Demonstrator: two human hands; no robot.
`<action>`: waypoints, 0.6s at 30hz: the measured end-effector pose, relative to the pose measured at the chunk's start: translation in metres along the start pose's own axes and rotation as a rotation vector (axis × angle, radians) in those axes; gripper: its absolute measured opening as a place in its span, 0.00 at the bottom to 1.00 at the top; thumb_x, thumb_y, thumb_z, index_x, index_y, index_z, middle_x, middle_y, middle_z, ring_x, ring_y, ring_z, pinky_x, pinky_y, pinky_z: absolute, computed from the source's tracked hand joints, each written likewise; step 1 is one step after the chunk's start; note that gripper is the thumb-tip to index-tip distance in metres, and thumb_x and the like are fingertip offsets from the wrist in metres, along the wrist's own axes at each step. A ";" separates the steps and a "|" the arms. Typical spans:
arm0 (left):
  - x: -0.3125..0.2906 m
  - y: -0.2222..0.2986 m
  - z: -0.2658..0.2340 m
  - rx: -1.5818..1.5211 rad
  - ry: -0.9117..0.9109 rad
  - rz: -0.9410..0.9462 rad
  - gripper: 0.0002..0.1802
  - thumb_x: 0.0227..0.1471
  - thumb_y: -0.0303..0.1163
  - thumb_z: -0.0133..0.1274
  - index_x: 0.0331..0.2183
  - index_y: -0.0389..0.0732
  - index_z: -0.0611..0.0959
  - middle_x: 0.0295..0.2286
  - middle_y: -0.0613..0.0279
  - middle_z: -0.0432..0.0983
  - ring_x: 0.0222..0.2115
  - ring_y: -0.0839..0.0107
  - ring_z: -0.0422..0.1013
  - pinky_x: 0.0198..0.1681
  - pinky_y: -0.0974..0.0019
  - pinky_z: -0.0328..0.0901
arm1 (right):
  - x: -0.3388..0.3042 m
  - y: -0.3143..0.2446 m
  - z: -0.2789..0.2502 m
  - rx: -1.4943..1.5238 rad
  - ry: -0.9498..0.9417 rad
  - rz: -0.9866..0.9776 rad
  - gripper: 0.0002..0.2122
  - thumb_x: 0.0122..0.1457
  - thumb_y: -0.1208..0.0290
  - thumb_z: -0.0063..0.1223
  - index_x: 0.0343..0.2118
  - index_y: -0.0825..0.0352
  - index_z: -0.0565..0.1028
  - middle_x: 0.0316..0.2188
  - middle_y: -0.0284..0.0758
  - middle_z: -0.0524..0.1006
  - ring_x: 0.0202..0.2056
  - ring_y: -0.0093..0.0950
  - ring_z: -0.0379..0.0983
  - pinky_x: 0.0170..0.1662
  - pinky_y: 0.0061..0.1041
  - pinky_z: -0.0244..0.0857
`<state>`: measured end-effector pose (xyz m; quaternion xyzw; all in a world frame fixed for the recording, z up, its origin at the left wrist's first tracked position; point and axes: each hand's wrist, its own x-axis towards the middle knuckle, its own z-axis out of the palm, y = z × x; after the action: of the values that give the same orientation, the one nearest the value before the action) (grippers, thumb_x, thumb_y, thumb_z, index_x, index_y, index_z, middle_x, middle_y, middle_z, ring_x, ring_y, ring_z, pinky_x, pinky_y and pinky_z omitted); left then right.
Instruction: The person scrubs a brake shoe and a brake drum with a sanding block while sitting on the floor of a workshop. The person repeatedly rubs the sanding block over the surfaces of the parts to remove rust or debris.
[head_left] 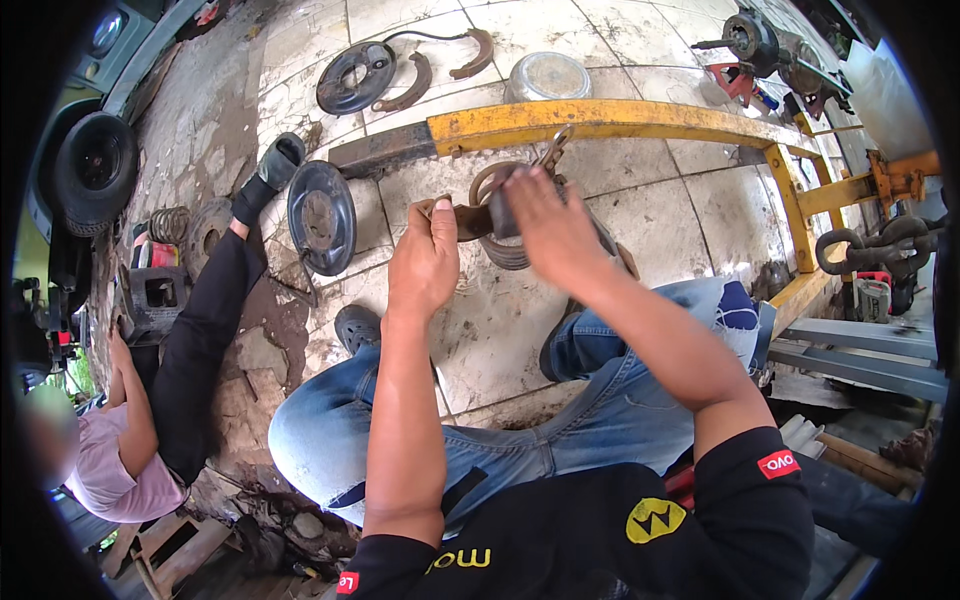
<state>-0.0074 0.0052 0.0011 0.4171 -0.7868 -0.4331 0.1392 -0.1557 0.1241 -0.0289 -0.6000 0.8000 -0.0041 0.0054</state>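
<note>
My left hand [425, 258] is closed round one end of a curved, rusty brown brake shoe [470, 221], with the thumb on top. At its other end my right hand [553, 228] lies over a dark grey piece [504, 214], fingers close together and slightly blurred. Whether that piece is part of the shoe or a separate pad, I cannot tell. Below both hands, a ribbed round metal part [505, 255] rests on the tiles, partly hidden by my right hand. Two more brake shoes [408, 86] lie farther off beside a black round backing plate [357, 77].
A yellow steel frame [600, 117] crosses the floor just beyond my hands. A second backing plate [322, 218] is left of them. A silver round drum [549, 76] lies beyond the frame. Another person [130, 430] sits at left, leg stretched out. A heavy hook [880, 245] hangs at right.
</note>
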 end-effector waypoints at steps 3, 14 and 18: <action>-0.003 0.010 -0.001 0.044 -0.019 -0.019 0.32 0.63 0.55 0.31 0.48 0.35 0.70 0.37 0.35 0.76 0.43 0.40 0.70 0.46 0.51 0.63 | 0.008 0.016 0.014 -0.069 0.109 0.064 0.34 0.50 0.77 0.48 0.63 0.71 0.54 0.65 0.43 0.54 0.68 0.35 0.42 0.65 0.53 0.39; -0.002 0.009 -0.004 0.023 -0.029 -0.014 0.34 0.62 0.57 0.29 0.49 0.35 0.70 0.40 0.35 0.75 0.45 0.41 0.70 0.48 0.52 0.62 | 0.010 -0.007 0.003 0.162 -0.002 -0.029 0.37 0.47 0.79 0.51 0.63 0.70 0.53 0.63 0.42 0.59 0.65 0.35 0.52 0.63 0.54 0.44; 0.001 0.005 -0.003 0.004 -0.053 -0.024 0.34 0.62 0.58 0.29 0.48 0.35 0.70 0.40 0.36 0.75 0.45 0.41 0.70 0.48 0.52 0.62 | 0.004 -0.028 -0.025 0.492 0.039 -0.106 0.35 0.48 0.79 0.50 0.62 0.70 0.55 0.63 0.43 0.58 0.65 0.35 0.52 0.63 0.56 0.43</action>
<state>-0.0090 0.0048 0.0066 0.4152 -0.7859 -0.4442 0.1124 -0.1304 0.1128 -0.0039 -0.6215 0.7422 -0.2108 0.1356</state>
